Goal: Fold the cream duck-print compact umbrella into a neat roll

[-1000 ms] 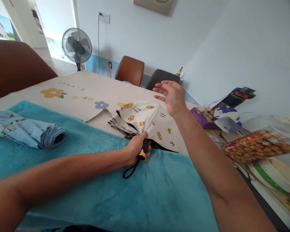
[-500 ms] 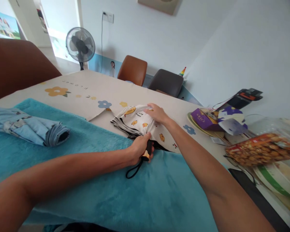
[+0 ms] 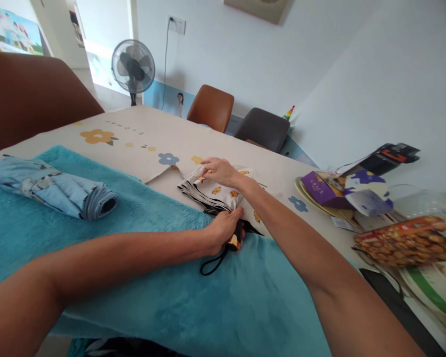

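A white folding umbrella point(image 3: 223, 192) with small yellow and orange cartoon prints lies at the middle of the table, its canopy gathered in loose pleats with dark undersides. My left hand point(image 3: 225, 228) is closed around the base of the canopy and the black handle, which has a gold-coloured end and a black wrist loop point(image 3: 212, 265). Across the top of the canopy reaches my right hand point(image 3: 221, 172), fingers bent on a fold of the fabric near its far left edge. A rolled light-blue umbrella point(image 3: 55, 187) rests at the left on a turquoise plush cloth point(image 3: 152, 297).
The table's cream cover point(image 3: 134, 148) has flower prints. To the right stand a purple box point(image 3: 321, 188), a bag of nuts point(image 3: 412, 240), a bowl point(image 3: 431, 287) and a dark flat object point(image 3: 390, 297). Chairs point(image 3: 211, 106) and a fan point(image 3: 133, 67) are beyond the table.
My right hand has moved left over the canopy, and a fold of the fabric now lies differently under it. My left hand keeps its hold. The view has shifted slightly.
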A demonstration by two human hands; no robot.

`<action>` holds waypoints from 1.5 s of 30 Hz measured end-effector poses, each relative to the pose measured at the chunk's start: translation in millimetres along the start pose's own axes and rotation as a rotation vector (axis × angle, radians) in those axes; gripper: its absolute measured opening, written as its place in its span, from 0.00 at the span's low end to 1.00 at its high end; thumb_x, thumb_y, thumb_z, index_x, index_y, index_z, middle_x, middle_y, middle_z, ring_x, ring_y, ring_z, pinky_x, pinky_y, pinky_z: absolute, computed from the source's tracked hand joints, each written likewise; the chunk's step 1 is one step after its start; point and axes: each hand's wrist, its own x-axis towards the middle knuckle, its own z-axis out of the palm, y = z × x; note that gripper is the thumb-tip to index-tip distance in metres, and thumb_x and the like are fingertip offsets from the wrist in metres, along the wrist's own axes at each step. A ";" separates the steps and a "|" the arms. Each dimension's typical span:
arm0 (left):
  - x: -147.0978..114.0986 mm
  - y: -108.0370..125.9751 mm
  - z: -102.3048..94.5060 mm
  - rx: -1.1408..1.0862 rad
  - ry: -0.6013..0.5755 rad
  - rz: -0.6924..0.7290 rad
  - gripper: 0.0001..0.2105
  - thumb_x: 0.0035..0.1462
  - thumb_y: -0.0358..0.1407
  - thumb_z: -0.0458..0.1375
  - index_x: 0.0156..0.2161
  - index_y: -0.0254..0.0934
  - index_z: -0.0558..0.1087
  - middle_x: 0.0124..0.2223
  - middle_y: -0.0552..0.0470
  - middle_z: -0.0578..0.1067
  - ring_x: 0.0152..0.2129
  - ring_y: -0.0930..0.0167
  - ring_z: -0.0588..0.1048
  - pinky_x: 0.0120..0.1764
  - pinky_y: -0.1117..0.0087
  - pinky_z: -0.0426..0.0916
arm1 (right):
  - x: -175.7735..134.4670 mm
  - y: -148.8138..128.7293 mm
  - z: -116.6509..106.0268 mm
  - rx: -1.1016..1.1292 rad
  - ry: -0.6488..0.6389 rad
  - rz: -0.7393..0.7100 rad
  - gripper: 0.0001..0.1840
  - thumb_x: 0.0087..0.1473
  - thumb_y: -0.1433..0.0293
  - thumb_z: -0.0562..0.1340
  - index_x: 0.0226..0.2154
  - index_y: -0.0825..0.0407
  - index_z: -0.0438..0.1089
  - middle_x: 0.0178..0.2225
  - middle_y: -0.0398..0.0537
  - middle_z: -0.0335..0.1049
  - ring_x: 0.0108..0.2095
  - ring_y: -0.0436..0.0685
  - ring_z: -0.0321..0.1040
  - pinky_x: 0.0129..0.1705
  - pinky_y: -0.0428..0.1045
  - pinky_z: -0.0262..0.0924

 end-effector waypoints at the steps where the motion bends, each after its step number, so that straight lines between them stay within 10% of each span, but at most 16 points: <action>1: -0.6 0.6 0.3 0.005 0.004 -0.010 0.18 0.64 0.42 0.43 0.25 0.35 0.62 0.16 0.56 0.65 0.10 0.75 0.63 0.15 0.73 0.58 | 4.6 -0.7 0.3 0.042 0.051 -0.008 0.09 0.51 0.72 0.58 0.29 0.51 0.74 0.50 0.48 0.68 0.52 0.61 0.62 0.57 0.61 0.48; 6: -0.8 0.1 -0.1 0.035 -0.016 0.026 0.20 0.64 0.44 0.43 0.23 0.35 0.62 0.17 0.55 0.65 0.10 0.75 0.62 0.15 0.72 0.57 | 20.2 -13.2 4.5 0.082 0.196 0.009 0.12 0.53 0.73 0.54 0.36 0.54 0.72 0.43 0.50 0.70 0.45 0.56 0.66 0.50 0.52 0.56; 15: 0.8 -1.6 -1.5 0.058 0.010 0.027 0.19 0.63 0.43 0.44 0.25 0.35 0.63 0.17 0.54 0.66 0.11 0.76 0.61 0.16 0.73 0.56 | 3.6 -22.7 -9.6 -0.032 -0.257 0.063 0.17 0.43 0.80 0.57 0.33 0.49 0.75 0.41 0.46 0.75 0.42 0.59 0.68 0.48 0.52 0.56; 24: 2.0 -2.3 -1.0 0.037 0.000 0.028 0.19 0.64 0.43 0.42 0.25 0.35 0.62 0.18 0.54 0.66 0.10 0.74 0.64 0.15 0.72 0.59 | 19.1 -11.6 6.7 0.122 0.081 -0.003 0.09 0.49 0.75 0.57 0.32 0.54 0.72 0.42 0.48 0.71 0.42 0.55 0.66 0.45 0.48 0.58; 33: -0.6 4.0 -3.2 0.027 -0.056 -0.006 0.12 0.61 0.41 0.46 0.30 0.36 0.62 0.19 0.55 0.66 0.12 0.72 0.66 0.17 0.68 0.66 | 18.9 -11.5 31.7 -0.060 -0.108 0.023 0.07 0.50 0.74 0.58 0.32 0.53 0.72 0.42 0.49 0.71 0.42 0.56 0.66 0.44 0.50 0.57; 41: -2.8 7.7 -2.3 -0.043 0.044 -0.011 0.13 0.64 0.40 0.44 0.30 0.36 0.60 0.20 0.57 0.63 0.11 0.76 0.63 0.12 0.74 0.59 | -40.4 -9.4 1.3 0.215 0.532 0.118 0.17 0.50 0.71 0.58 0.45 0.53 0.64 0.51 0.55 0.65 0.53 0.58 0.62 0.55 0.55 0.54; 45: -11.2 34.9 -9.4 -0.336 -0.107 -0.074 0.14 0.65 0.38 0.43 0.29 0.34 0.60 0.20 0.56 0.62 0.11 0.78 0.62 0.12 0.77 0.58 | -103.9 3.4 -17.3 0.425 0.927 0.308 0.14 0.48 0.69 0.59 0.40 0.51 0.62 0.43 0.51 0.69 0.40 0.55 0.70 0.41 0.53 0.65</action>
